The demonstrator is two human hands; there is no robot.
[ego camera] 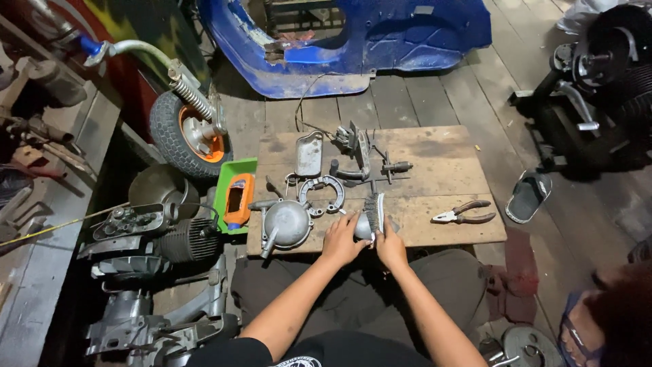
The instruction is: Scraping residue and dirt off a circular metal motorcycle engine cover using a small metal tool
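Wire brush (374,211) and small metal part (363,227) gripped by both hands; orange bottle (238,198) in green tray (239,165).

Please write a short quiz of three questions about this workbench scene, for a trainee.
1. True or false: the pliers lie on the wooden board, apart from both hands.
2. Which tool does the right hand touch: A wire brush, B hammer, C saw?
3. What does the left hand rest against?

Key: 1 true. 2 A. 3 A small grey metal part, beside the round metal cover.
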